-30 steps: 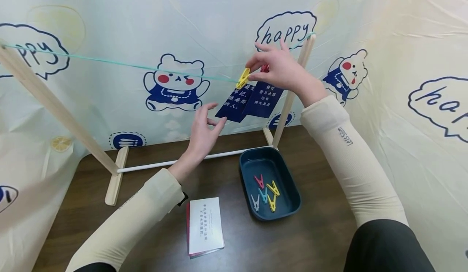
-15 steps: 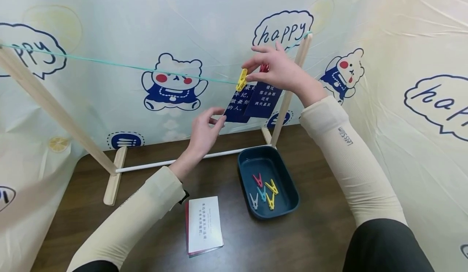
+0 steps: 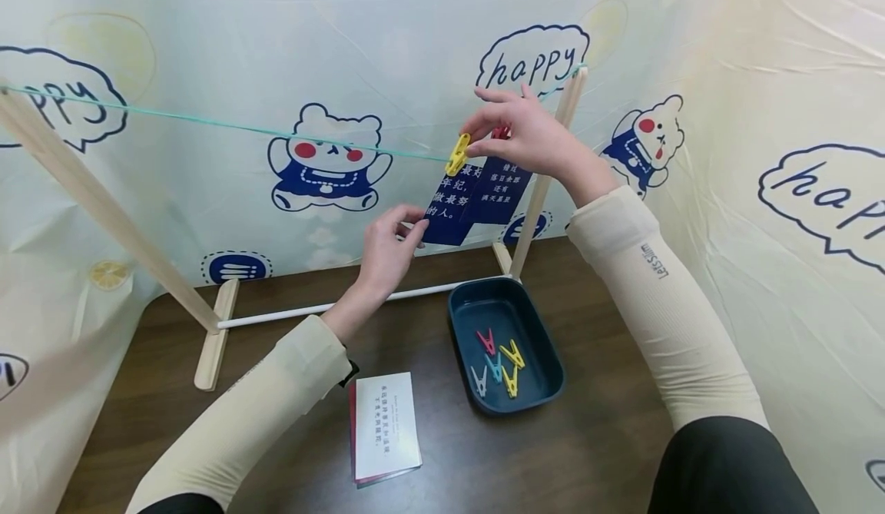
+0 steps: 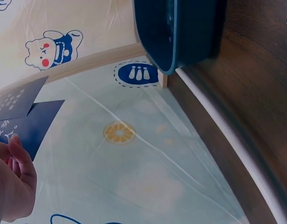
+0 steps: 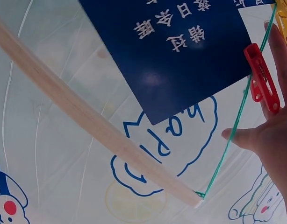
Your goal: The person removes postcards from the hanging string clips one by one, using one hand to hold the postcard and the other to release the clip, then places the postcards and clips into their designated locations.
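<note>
My right hand [image 3: 522, 134] pinches a yellow clothespin [image 3: 457, 156] on the green string [image 3: 276, 128]. Under that clothespin hangs a dark blue card [image 3: 445, 210] with white writing, and my left hand [image 3: 389, 247] pinches its lower left edge between thumb and fingers. A second blue card [image 3: 499, 191] overlaps it on the right. In the right wrist view, a red clothespin [image 5: 261, 79] fixes this second card to the string near its corner. The left wrist view has the left thumb [image 4: 22, 154] lying against the front card.
A dark blue tray [image 3: 549, 360] with several loose clothespins stands on the brown table, right of centre. Left of it lies a stack of cards [image 3: 387, 426], white on top. Wooden posts [image 3: 111, 210] and a white rod [image 3: 276, 314] frame the string before a printed curtain.
My left hand has moved up to the front card and taken its lower left edge; the card has swung right and now hangs slightly lower. My right hand stays on the yellow clothespin.
</note>
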Demonstrator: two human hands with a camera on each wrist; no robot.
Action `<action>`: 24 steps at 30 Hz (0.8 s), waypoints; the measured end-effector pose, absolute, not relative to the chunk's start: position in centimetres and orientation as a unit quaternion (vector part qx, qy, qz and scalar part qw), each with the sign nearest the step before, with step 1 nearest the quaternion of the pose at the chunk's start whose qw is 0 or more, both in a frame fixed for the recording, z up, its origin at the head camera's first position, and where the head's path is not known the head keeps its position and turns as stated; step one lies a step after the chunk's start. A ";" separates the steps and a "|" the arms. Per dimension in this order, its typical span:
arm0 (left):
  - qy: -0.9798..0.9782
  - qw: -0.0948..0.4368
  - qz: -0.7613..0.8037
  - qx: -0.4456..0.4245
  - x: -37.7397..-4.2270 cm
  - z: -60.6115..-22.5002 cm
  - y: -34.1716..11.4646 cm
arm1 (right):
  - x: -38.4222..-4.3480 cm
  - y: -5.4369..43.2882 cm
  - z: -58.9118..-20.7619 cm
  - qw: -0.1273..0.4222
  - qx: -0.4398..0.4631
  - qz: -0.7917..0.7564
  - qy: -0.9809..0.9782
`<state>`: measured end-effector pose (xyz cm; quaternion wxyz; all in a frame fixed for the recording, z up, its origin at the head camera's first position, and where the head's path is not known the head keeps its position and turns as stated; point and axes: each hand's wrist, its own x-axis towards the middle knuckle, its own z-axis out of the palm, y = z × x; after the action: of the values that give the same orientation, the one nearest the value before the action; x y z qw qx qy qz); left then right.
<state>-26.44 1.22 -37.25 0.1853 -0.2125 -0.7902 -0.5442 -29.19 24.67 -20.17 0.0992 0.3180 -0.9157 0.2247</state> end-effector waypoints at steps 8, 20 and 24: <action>-0.791 0.181 -0.547 -0.205 -26.3 -37.2 0.9 | -29.0 24.4 -20.5 0.137 0.322 0.229 -0.908; -0.793 0.170 -0.556 -0.182 -26.1 -37.2 -0.1 | -28.9 23.9 -21.0 0.239 0.329 0.218 -0.887; -0.794 0.169 -0.558 -0.173 -26.0 -37.3 -0.5 | -28.9 23.8 -21.0 0.268 0.331 0.212 -0.880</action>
<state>-25.98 -0.54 -37.33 0.1691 -0.1729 -0.7938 -0.5581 -28.88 23.81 -21.00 0.2678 0.3312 -0.8796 0.2119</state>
